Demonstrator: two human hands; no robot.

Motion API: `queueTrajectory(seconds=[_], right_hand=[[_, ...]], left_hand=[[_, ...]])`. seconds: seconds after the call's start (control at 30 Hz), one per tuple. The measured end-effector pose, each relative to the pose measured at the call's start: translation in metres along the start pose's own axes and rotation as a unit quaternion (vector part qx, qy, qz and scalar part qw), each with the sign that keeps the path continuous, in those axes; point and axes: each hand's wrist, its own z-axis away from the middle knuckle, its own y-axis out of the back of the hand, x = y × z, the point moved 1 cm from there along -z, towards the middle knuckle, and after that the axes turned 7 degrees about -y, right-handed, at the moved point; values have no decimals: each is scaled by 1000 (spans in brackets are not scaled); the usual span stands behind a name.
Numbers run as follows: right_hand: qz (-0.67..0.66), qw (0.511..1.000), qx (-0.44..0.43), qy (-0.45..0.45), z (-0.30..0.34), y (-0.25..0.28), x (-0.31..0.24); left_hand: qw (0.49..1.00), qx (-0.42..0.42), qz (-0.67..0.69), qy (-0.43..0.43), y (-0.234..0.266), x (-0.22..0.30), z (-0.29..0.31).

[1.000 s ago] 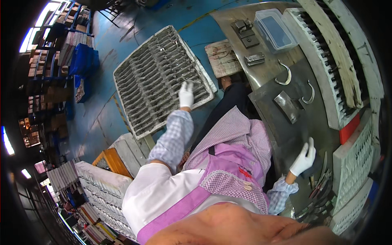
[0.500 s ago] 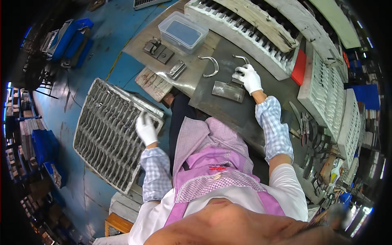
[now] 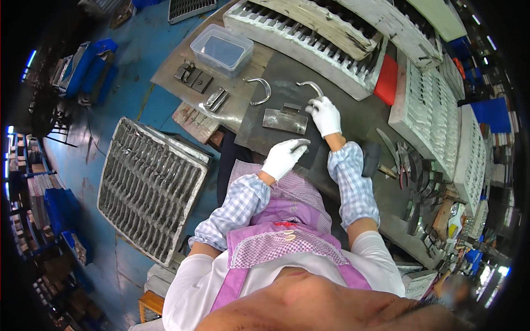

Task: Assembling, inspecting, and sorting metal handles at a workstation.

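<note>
My right hand (image 3: pixel 324 117), in a white glove, is closed on the near end of a curved metal handle (image 3: pixel 310 86) over the dark metal worktop. White-gloved too, my left hand (image 3: pixel 284 159) hovers at the worktop's near edge, fingers stretched to the right with darkened tips; nothing shows in it. Between and beyond the hands sits a metal block with a smooth rectangular plate (image 3: pixel 285 121). A second curved metal handle (image 3: pixel 260 91) lies to the left of it, touched by neither hand.
Left of the worktop stands a slotted rack (image 3: pixel 152 185) full of metal pieces. A clear plastic box (image 3: pixel 222 49), a clamp-like fixture (image 3: pixel 193 76) and a small metal block (image 3: pixel 216 99) lie at the far left. White racks (image 3: pixel 425 118), pliers (image 3: pixel 404 165) and a mallet (image 3: pixel 371 160) are at right.
My left hand has left the slotted rack and come right to the worktop's edge. My right hand has shifted off the metal block, drawing the curved handle slightly nearer. The view has shifted slightly.
</note>
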Motion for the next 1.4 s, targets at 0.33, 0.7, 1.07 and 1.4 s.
queueTrajectory(seconds=[0.33, 0.7, 1.07, 1.4], right_hand=[[-212, 970, 121, 15, 92, 91, -24], [-438, 856, -222, -160, 109, 49, -69], [-307, 946, 46, -92, 74, 7, -71], [-314, 935, 137, -93, 77, -19, -34]], left_hand=[[885, -3, 361, 294, 28, 20, -1], [994, -35, -79, 72, 61, 6, 23], [953, 233, -193, 17, 71, -34, -31], [941, 249, -214, 78, 64, -46, -39]])
